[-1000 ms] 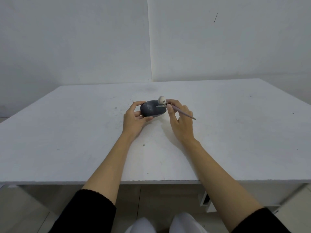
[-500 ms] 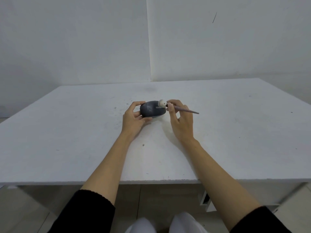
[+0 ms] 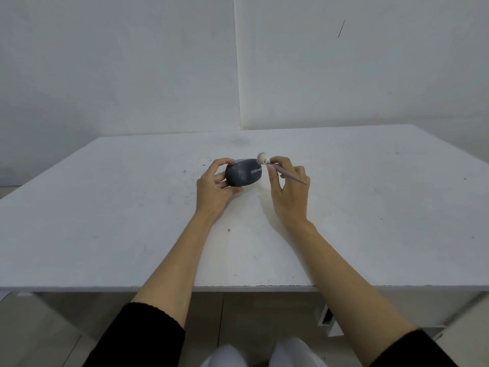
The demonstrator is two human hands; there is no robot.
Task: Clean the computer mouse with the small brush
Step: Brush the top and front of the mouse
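Note:
A dark grey computer mouse sits near the middle of the white table, its front with the scroll wheel pointing right. My left hand grips it from the left, thumb on the near side and fingers over the far side. My right hand pinches a small brush with a thin mauve handle. Its white bristle tuft sits just off the mouse's far right corner, at or barely above the edge.
White walls stand behind the table, with a corner seam above the mouse. The table top carries small dark specks and scuffs. Its front edge runs across the lower frame, with a white bracket beneath on the right.
The brush tuft has swept across the mouse's right end and now sits at its far right corner. The handle has swung downward to the right. My left hand keeps its grip.

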